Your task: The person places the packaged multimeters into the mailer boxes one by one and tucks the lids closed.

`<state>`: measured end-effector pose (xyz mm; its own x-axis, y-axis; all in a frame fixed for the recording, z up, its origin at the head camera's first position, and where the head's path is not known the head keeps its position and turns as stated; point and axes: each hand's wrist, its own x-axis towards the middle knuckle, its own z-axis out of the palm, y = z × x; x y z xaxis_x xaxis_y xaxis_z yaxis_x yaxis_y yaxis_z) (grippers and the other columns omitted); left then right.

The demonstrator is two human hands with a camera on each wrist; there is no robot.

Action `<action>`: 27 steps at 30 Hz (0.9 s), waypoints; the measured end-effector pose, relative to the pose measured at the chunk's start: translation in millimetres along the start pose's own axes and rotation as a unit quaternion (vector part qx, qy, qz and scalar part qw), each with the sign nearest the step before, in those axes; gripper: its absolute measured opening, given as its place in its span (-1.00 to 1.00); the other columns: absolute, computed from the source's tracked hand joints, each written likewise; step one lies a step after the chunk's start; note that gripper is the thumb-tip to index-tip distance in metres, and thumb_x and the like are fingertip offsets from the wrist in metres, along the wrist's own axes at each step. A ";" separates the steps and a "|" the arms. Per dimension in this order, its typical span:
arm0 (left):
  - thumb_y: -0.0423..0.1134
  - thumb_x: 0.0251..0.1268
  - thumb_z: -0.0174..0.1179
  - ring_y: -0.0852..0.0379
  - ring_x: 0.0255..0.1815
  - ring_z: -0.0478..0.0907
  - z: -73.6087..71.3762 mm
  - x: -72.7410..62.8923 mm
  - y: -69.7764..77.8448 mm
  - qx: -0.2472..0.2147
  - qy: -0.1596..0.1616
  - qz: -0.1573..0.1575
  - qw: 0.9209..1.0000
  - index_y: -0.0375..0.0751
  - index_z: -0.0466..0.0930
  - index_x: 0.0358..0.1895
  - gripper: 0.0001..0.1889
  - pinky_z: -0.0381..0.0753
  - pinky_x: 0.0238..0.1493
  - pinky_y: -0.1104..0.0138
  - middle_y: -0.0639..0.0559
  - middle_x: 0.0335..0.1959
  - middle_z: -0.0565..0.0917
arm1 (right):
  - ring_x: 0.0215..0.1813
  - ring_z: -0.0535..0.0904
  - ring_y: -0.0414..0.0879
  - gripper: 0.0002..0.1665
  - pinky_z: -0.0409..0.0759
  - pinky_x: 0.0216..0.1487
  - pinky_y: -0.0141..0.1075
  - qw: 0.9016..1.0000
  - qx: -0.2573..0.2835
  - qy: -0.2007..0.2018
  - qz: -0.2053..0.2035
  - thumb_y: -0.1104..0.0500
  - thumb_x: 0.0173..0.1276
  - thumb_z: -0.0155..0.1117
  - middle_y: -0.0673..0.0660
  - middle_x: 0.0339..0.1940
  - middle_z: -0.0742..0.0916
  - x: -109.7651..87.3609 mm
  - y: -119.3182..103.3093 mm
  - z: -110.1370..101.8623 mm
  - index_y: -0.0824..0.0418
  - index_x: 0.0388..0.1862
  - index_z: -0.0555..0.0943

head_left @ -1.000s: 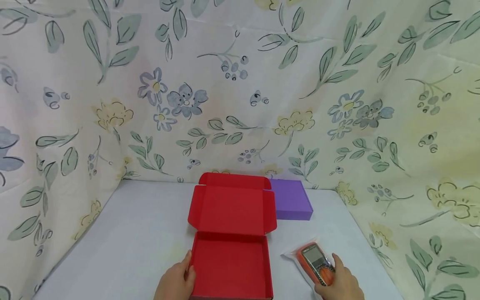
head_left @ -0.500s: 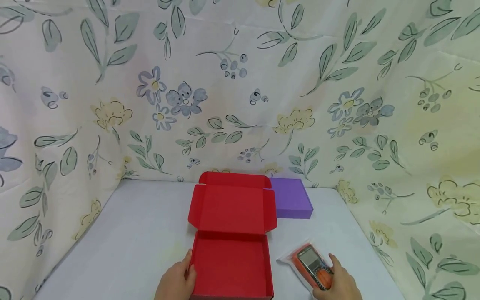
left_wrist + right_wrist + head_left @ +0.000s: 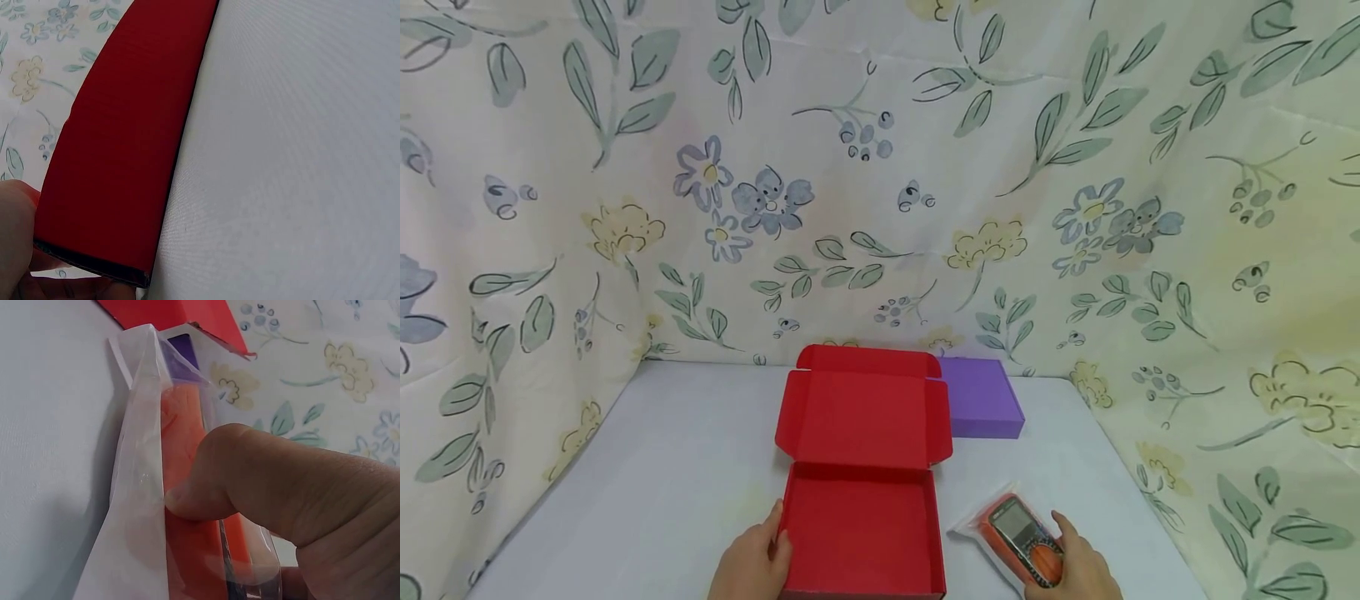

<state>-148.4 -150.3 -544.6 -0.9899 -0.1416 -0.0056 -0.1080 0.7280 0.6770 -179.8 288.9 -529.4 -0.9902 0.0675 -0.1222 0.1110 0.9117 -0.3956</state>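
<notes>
A red cardboard box [image 3: 863, 533] lies open on the white table, its lid [image 3: 865, 421] folded back away from me. My left hand [image 3: 751, 557] grips the left side wall, thumb on the near side; the wall [image 3: 119, 137] fills much of the left wrist view. Right of the box, an orange digital multimeter [image 3: 1011, 521] lies inside a clear plastic bag [image 3: 972, 527], screen up and angled toward the back left. My right hand [image 3: 1075, 565] holds its near right end, with the thumb [image 3: 206, 481] pressing the orange side through the bag [image 3: 134, 487].
A purple box [image 3: 985, 400] sits at the back, partly behind the red lid's right flap. Floral cloth [image 3: 850, 167] hangs around the back and both sides of the table [image 3: 677, 467].
My right hand has slid the bagged multimeter slightly left, closer to the red box. My left hand keeps its place on the box wall.
</notes>
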 end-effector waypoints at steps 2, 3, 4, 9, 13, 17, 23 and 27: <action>-0.25 0.31 0.32 0.18 -0.61 0.36 -0.3 0.2 0.3 -0.001 0.000 -0.002 1.000 -0.40 0.42 0.43 -0.36 0.53 -0.45 0.36 0.15 -0.58 0.47 | -0.31 0.49 -0.04 0.34 0.47 -0.39 -0.19 1.000 0.000 -0.002 0.001 -0.14 -0.25 0.69 0.17 -0.19 0.64 -0.3 -0.2 -0.6 0.43 0.44 0.27; -0.24 0.31 0.32 0.18 -0.61 0.36 -0.2 0.3 0.4 -0.001 -0.001 -0.004 1.000 -0.39 0.42 0.43 -0.35 0.54 -0.44 0.36 0.15 -0.58 0.47 | -0.30 0.49 -0.03 0.34 0.47 -0.38 -0.18 1.000 0.000 -0.004 0.002 -0.15 -0.24 0.69 0.18 -0.19 0.64 -0.4 -0.2 -0.9 0.43 0.44 0.27; -0.25 0.31 0.32 0.18 -0.61 0.36 -0.1 0.4 0.3 -0.001 0.000 -0.004 1.000 -0.40 0.42 0.43 -0.35 0.54 -0.44 0.36 0.15 -0.58 0.47 | -0.30 0.49 -0.02 0.34 0.47 -0.38 -0.18 1.000 0.001 -0.006 0.003 -0.15 -0.23 0.69 0.18 -0.18 0.63 -0.4 -0.2 -1.1 0.43 0.44 0.27; -0.27 0.33 0.28 0.19 -0.63 0.32 1.3 0.6 -1.2 0.006 0.008 0.005 1.000 -0.43 0.44 0.41 -0.39 0.48 -0.50 0.38 0.14 -0.61 0.43 | -0.29 0.50 -0.02 0.35 0.51 -0.35 -0.16 1.000 0.001 -0.010 0.001 -0.16 -0.22 0.70 0.18 -0.19 0.63 -0.1 0.0 -2.2 0.46 0.44 0.27; -0.31 0.35 0.23 0.21 -0.64 0.27 2.8 0.8 -3.3 0.013 0.026 0.027 0.999 -0.46 0.47 0.37 -0.45 0.37 -0.59 0.38 0.15 -0.64 0.37 | -0.28 0.51 -0.04 0.36 0.55 -0.29 -0.13 1.000 -0.008 -0.011 -0.006 -0.20 -0.21 0.71 0.15 -0.20 0.62 0.1 1.2 -3.3 0.48 0.43 0.29; -0.31 0.35 0.23 0.24 -0.65 0.25 3.5 0.9 -5.1 0.013 0.035 0.039 0.999 -0.46 0.49 0.35 -0.47 0.35 -0.60 0.39 0.16 -0.65 0.36 | -0.26 0.52 -0.04 0.35 0.57 -0.27 -0.11 1.000 -0.009 -0.010 -0.016 -0.22 -0.20 0.71 0.15 -0.18 0.62 -0.4 1.2 -6.1 0.45 0.44 0.30; -0.31 0.35 0.23 0.24 -0.65 0.25 3.0 1.4 -5.8 0.013 0.037 0.040 0.998 -0.46 0.50 0.35 -0.47 0.35 -0.59 0.38 0.16 -0.65 0.37 | -0.33 0.51 -0.08 0.33 0.55 -0.33 -0.16 1.000 0.000 0.004 -0.030 -0.18 -0.22 0.71 0.13 -0.21 0.61 -3.5 0.4 -10.6 0.44 0.43 0.31; -0.30 0.36 0.24 0.23 -0.63 0.26 3.4 2.0 -5.6 0.011 0.030 0.036 0.999 -0.46 0.49 0.36 -0.46 0.37 -0.58 0.39 0.15 -0.64 0.38 | -0.35 0.50 -0.09 0.31 0.55 -0.36 -0.18 0.999 0.004 0.009 -0.037 -0.16 -0.20 0.71 0.12 -0.23 0.60 -5.2 -0.2 -13.9 0.45 0.43 0.31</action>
<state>-150.1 -152.4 -550.9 -0.9880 -0.1282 0.0861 -0.0404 0.7526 0.6572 -175.9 294.0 -516.1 -0.9971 0.0080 -0.0762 0.0387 0.9114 -0.4097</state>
